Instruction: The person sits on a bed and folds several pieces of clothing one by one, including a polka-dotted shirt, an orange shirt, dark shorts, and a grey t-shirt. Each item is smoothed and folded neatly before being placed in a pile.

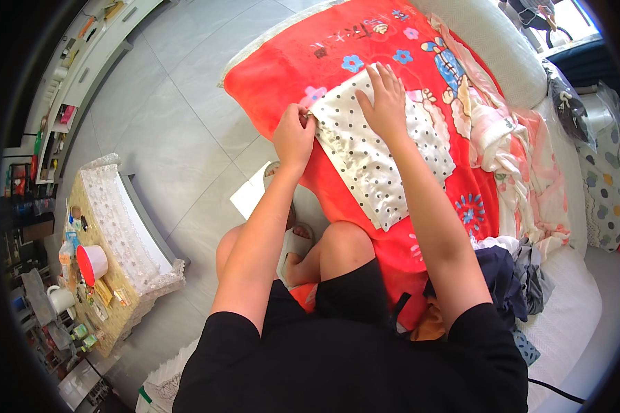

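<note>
A white cloth with black polka dots [361, 149] lies spread on a red patterned blanket [268, 88] before me. At the cloth's left corner, my left hand [295, 133] pinches the edge between thumb and fingers. My right hand [383, 103] rests on the cloth's upper part, palm down, with the thumb apart from the fingers. The cloth's lower edge is uneven and reaches close to my knee. Whether it has one layer or more, I cannot tell.
Pink and white bedding [527, 170] lies bunched at the right, above a pile of dark clothes [501, 281]. A low table with a lace cover [124, 227] stands at the left, holding a red and white tub [92, 265]. A person's hand shows at the top right.
</note>
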